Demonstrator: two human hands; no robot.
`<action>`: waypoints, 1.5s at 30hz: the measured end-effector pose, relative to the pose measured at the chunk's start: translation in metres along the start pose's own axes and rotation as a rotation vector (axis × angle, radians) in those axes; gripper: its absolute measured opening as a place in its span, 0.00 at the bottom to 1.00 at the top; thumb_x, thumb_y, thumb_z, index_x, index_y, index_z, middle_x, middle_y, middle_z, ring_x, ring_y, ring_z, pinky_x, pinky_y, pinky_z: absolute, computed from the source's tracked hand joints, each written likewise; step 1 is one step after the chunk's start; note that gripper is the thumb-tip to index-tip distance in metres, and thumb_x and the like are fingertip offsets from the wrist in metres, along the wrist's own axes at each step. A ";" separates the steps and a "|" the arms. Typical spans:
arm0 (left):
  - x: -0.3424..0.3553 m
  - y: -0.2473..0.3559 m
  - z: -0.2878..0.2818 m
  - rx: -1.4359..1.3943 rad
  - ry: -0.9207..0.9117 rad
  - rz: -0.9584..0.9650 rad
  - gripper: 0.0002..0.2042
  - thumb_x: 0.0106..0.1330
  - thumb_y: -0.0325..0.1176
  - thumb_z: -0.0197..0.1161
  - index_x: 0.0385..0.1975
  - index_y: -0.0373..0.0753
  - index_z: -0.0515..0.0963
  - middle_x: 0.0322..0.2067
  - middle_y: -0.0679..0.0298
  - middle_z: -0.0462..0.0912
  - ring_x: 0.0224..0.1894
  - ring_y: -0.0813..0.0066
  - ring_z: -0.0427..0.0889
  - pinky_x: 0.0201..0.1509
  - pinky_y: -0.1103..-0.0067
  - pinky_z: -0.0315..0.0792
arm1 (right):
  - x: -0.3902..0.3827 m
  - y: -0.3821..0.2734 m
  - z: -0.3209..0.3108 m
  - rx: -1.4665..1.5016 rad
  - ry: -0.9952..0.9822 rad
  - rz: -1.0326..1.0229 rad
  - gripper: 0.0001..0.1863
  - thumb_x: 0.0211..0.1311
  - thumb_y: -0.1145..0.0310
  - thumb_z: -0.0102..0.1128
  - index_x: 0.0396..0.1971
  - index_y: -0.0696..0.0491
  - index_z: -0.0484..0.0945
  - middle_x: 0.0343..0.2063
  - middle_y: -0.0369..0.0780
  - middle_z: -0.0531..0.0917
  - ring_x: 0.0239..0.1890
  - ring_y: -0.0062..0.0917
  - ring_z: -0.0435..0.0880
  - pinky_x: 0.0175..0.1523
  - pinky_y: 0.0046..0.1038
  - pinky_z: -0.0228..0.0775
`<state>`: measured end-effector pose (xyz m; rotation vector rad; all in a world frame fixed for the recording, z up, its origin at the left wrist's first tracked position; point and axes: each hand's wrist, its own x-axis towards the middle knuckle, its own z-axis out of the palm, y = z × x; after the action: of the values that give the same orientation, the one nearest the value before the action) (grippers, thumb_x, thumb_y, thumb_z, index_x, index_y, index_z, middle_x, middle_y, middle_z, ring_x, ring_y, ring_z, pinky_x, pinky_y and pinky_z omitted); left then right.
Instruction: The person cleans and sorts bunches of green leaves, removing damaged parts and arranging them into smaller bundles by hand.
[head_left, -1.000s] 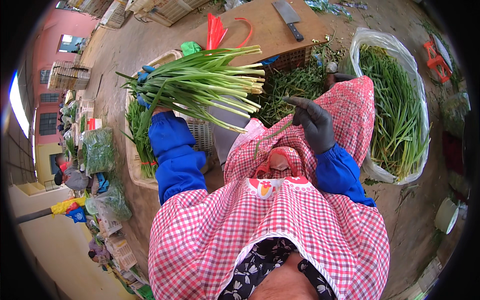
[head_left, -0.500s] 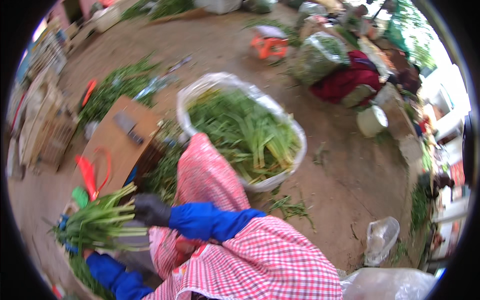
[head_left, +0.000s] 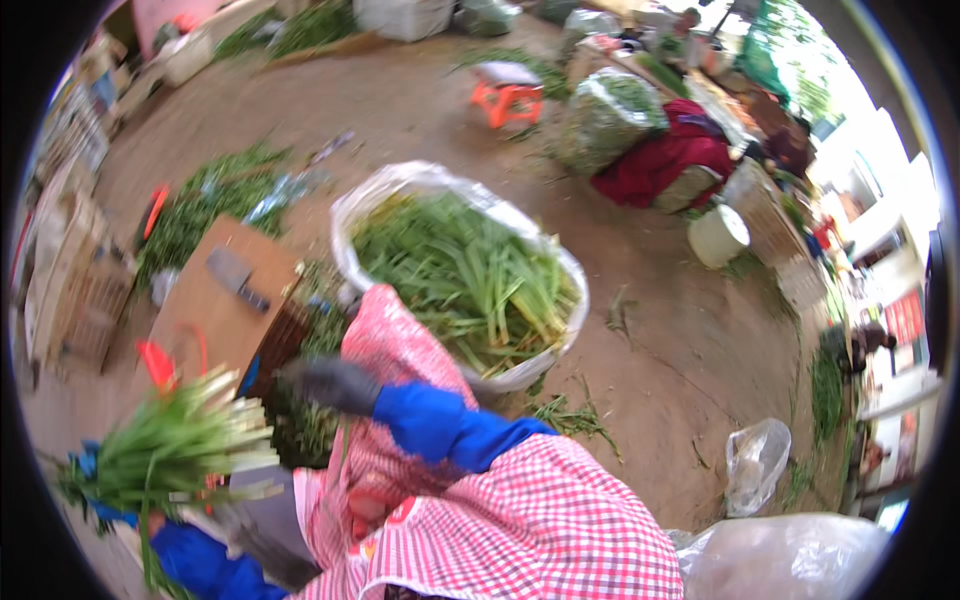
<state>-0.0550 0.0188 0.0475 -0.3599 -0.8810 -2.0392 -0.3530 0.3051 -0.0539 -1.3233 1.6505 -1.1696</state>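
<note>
Leafy green stalks point(head_left: 170, 445) with pale ends fill my left hand point(head_left: 115, 515), whose blue glove is partly hidden behind them. Up and right of the bunch, my right hand point(head_left: 335, 385), in a dark glove, is smeared by motion above the pink checked apron point(head_left: 540, 510), so its fingers are unclear. A brown board point(head_left: 190, 295) bears a cleaver point(head_left: 235, 280) and red ties point(head_left: 160, 365). Loose greens point(head_left: 300, 430) lie below it. A white plastic-lined container point(head_left: 575, 310) full of long greens stands beyond my right hand.
An orange stool point(head_left: 505, 100), a bagged bundle of greens point(head_left: 610, 125) and a white bucket point(head_left: 718, 235) are farther back. Crates point(head_left: 85, 320) stand at the left, trimmings point(head_left: 205, 200) lie on the floor, and other people point(head_left: 865, 345) are along the right. Clear plastic point(head_left: 760, 555) lies near me.
The view has swung rightward. My left hand with the greens has shifted toward the lower left of the picture; my right hand has moved away from the bunch.
</note>
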 end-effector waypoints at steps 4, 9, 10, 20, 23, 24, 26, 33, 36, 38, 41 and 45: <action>0.009 0.014 -0.012 0.168 0.124 0.113 0.12 0.65 0.38 0.40 0.34 0.38 0.69 0.30 0.67 0.72 0.38 0.75 0.69 0.58 0.74 0.57 | 0.016 0.000 -0.027 -0.018 0.104 -0.129 0.11 0.49 0.59 0.57 0.31 0.49 0.76 0.29 0.40 0.76 0.35 0.32 0.73 0.41 0.37 0.59; 0.035 -0.010 0.036 0.213 0.183 0.239 0.14 0.65 0.36 0.40 0.23 0.38 0.71 0.18 0.70 0.71 0.30 0.78 0.70 0.56 0.75 0.59 | 0.031 -0.005 0.011 -0.249 -0.011 -0.302 0.15 0.47 0.57 0.58 0.36 0.46 0.76 0.36 0.38 0.76 0.44 0.33 0.69 0.50 0.42 0.52; 0.036 -0.019 0.041 0.129 0.205 0.254 0.14 0.65 0.37 0.40 0.28 0.36 0.71 0.18 0.69 0.70 0.28 0.77 0.69 0.56 0.73 0.60 | 0.031 0.008 0.032 -0.392 -0.126 -0.285 0.16 0.47 0.56 0.59 0.37 0.46 0.75 0.37 0.38 0.76 0.46 0.33 0.69 0.52 0.42 0.51; 0.049 -0.033 0.019 0.225 0.297 0.278 0.16 0.61 0.34 0.43 0.44 0.33 0.69 0.17 0.66 0.67 0.22 0.75 0.66 0.50 0.68 0.65 | -0.004 -0.007 -0.013 -0.085 0.363 -0.238 0.20 0.50 0.71 0.56 0.46 0.56 0.70 0.45 0.44 0.74 0.50 0.33 0.71 0.54 0.30 0.60; 0.063 -0.045 0.021 0.214 0.278 0.256 0.16 0.62 0.35 0.42 0.44 0.33 0.68 0.17 0.65 0.67 0.20 0.74 0.67 0.47 0.66 0.66 | -0.005 -0.049 -0.020 -0.074 0.384 -0.349 0.28 0.49 0.70 0.58 0.53 0.57 0.62 0.50 0.46 0.69 0.55 0.35 0.65 0.57 0.31 0.56; 0.068 -0.051 0.024 0.241 0.268 0.250 0.16 0.62 0.36 0.42 0.43 0.34 0.69 0.17 0.65 0.67 0.20 0.74 0.67 0.46 0.66 0.67 | -0.003 -0.063 -0.019 -0.072 0.409 -0.405 0.30 0.49 0.69 0.59 0.53 0.57 0.61 0.52 0.46 0.67 0.56 0.36 0.64 0.58 0.31 0.55; 0.072 -0.073 0.048 0.356 0.411 0.261 0.16 0.61 0.37 0.43 0.42 0.34 0.69 0.16 0.66 0.67 0.20 0.73 0.67 0.43 0.66 0.67 | -0.002 -0.087 -0.014 -0.068 0.381 -0.473 0.39 0.44 0.67 0.64 0.57 0.57 0.56 0.56 0.48 0.60 0.60 0.38 0.57 0.61 0.32 0.50; 0.082 -0.125 0.100 0.499 0.703 0.170 0.10 0.57 0.36 0.54 0.20 0.36 0.70 0.15 0.66 0.69 0.17 0.76 0.70 0.33 0.71 0.72 | 0.033 -0.094 0.024 -0.220 0.275 -0.569 0.52 0.33 0.62 0.71 0.59 0.55 0.48 0.59 0.50 0.53 0.62 0.40 0.50 0.62 0.34 0.45; 0.078 -0.144 0.111 0.644 0.652 0.103 0.09 0.57 0.34 0.55 0.25 0.33 0.72 0.18 0.64 0.73 0.21 0.75 0.75 0.28 0.77 0.71 | 0.047 -0.099 0.033 -0.093 0.299 -0.557 0.53 0.32 0.61 0.72 0.59 0.56 0.48 0.59 0.51 0.52 0.61 0.41 0.52 0.61 0.34 0.48; 0.078 -0.158 0.120 0.665 0.614 0.088 0.10 0.56 0.32 0.56 0.33 0.31 0.74 0.23 0.61 0.76 0.22 0.75 0.76 0.25 0.82 0.70 | 0.056 -0.099 0.035 -0.161 0.362 -0.591 0.54 0.31 0.62 0.73 0.59 0.57 0.46 0.59 0.50 0.52 0.60 0.38 0.54 0.60 0.33 0.52; 0.080 -0.171 0.130 0.765 0.532 -0.006 0.12 0.56 0.30 0.55 0.38 0.32 0.73 0.30 0.61 0.78 0.28 0.74 0.78 0.29 0.81 0.71 | 0.078 -0.111 0.043 0.313 0.363 -0.623 0.53 0.33 0.63 0.73 0.59 0.57 0.47 0.57 0.47 0.57 0.58 0.33 0.59 0.57 0.31 0.56; 0.077 -0.201 0.146 0.706 0.259 0.005 0.11 0.52 0.26 0.59 0.36 0.33 0.75 0.29 0.64 0.79 0.29 0.75 0.77 0.32 0.82 0.71 | 0.117 -0.077 0.057 0.661 0.335 -0.548 0.41 0.42 0.69 0.67 0.57 0.57 0.53 0.49 0.40 0.68 0.49 0.26 0.69 0.51 0.27 0.64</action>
<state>-0.2726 0.1513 0.1019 0.2829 -1.3457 -1.5880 -0.3016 0.1742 0.0009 -1.1965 0.9480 -2.1294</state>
